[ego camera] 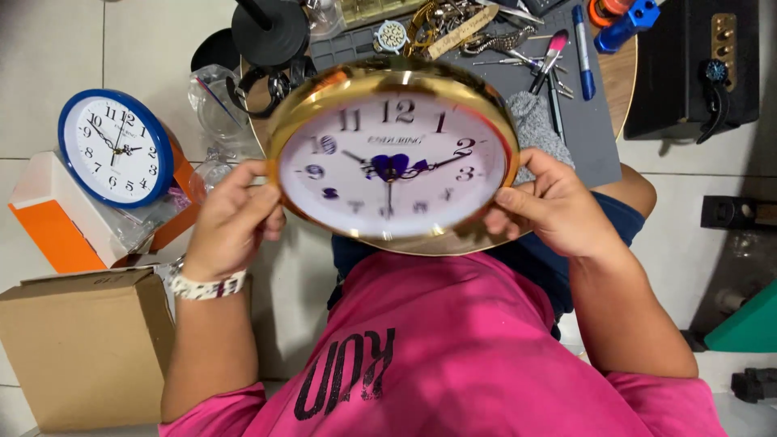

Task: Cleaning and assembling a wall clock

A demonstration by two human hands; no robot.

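Observation:
I hold a round wall clock [394, 158] with a gold rim, a white face and a purple heart at its centre, raised in front of me over my lap. My left hand [233, 218] grips its left edge, fingers curled onto the rim. My right hand [550, 202] grips the right edge the same way. The clock's face points up at me and hides part of the small round table behind it.
A blue-rimmed wall clock [116, 148] rests on an orange and white box [57, 218] at the left. A brown cardboard box [85, 344] sits lower left. The grey work mat [595, 125] holds tools, a blue pen [583, 53] and a pink brush [550, 50]. A black case [688, 73] stands at the right.

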